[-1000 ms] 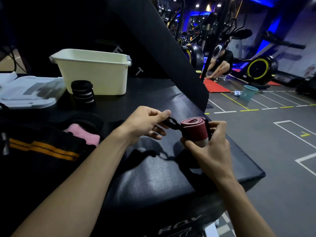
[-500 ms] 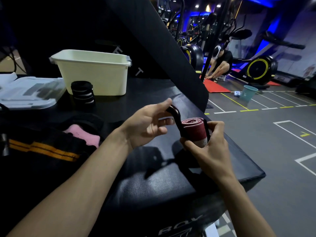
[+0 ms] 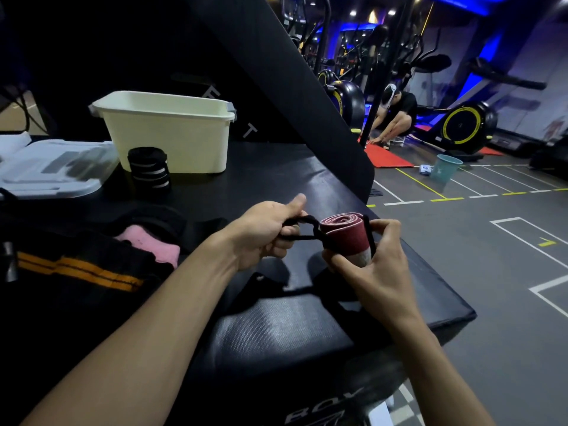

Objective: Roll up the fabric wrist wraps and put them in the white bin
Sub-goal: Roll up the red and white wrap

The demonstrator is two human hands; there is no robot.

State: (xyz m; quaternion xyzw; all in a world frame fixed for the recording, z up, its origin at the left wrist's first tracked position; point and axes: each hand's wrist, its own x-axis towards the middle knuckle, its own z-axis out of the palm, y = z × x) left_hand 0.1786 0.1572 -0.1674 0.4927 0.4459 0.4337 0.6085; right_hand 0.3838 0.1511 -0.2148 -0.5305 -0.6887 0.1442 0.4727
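A rolled red wrist wrap stands upright in my right hand, whose fingers curl round it above the black padded box. Its black strap runs left from the roll, and my left hand grips it with thumb raised. The strap also crosses the roll's right side. The white bin stands at the back left of the box top. A rolled black wrap stands upright just in front of the bin. A pink wrap and a black wrap with orange stripes lie loose at the left.
A translucent plastic lid lies left of the bin. A tall black slanted pad rises behind the box. On the gym floor to the right are a teal bucket, exercise bikes and a crouching person.
My left hand lifted the black strap up over the roll, then brought it back down to the left and now grips it lower. The right hand kept hold of the roll.
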